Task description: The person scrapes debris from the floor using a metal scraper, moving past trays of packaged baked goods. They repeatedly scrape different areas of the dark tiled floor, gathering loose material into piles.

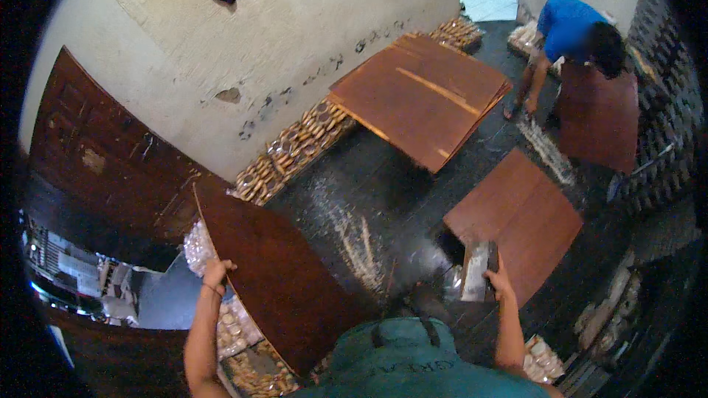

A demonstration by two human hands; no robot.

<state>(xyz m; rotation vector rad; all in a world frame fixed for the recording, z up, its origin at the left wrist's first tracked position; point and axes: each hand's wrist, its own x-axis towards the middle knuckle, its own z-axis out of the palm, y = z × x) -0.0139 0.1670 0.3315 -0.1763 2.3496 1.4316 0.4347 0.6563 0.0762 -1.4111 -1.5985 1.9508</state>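
My left hand (217, 276) grips the upper left edge of a dark reddish-brown board (276, 265), which stands tilted at my left. In my right hand (500, 282) is a flat rectangular block (477, 272) with a pale, worn face and a dark side; its exact kind cannot be told. Right behind the block and the hand lies a reddish-brown board (525, 210) with a line across it. Pale dust (359, 249) is spread on the dark floor between the two boards.
A stack of brown boards (415, 94) stands ahead, beside the wall. Plastic-wrapped bundles (298, 146) line the wall's foot. At the far right, a person in a blue shirt (569, 27) bends by another brown board (600, 121). A panelled wooden door (99, 149) is at left.
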